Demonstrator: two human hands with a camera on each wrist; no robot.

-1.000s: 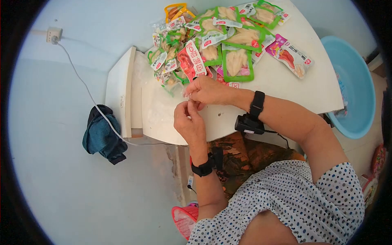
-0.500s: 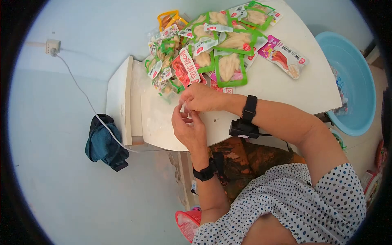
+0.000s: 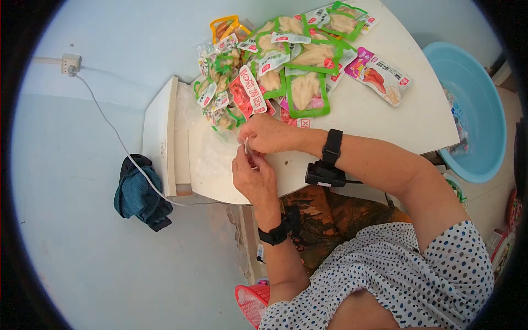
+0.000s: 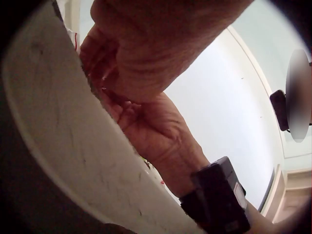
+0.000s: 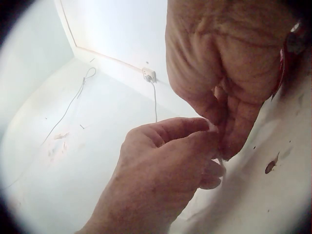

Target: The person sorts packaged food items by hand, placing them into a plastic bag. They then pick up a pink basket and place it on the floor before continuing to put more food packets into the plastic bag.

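Observation:
Over the near edge of the white table (image 3: 352,124), both hands meet fingertip to fingertip. The left hand (image 3: 256,179) pinches a small, thin, whitish see-through piece (image 5: 212,126), which looks like plastic film, between thumb and forefinger. Bent over it from above, the right hand (image 3: 268,133) grips the same piece; its fingers partly hide it. In the right wrist view a strip of it shows below the left fingertips. Just beyond the right hand lie a red-and-white food packet (image 3: 247,91) and green-edged packets of pale food (image 3: 306,92).
Several small packets (image 3: 220,82) are heaped at the table's back left, by an orange-edged packet (image 3: 226,27). A purple-and-white packet (image 3: 379,77) lies apart at right. Beyond the table stands a blue basin (image 3: 478,115). Left are a white cable (image 3: 104,114) and dark cloth (image 3: 142,192).
The head view has shifted slightly. Both hands stay together at the table's near edge, fingers moving on the small film piece; the whitish strip between them shows more plainly now. The packets stay put.

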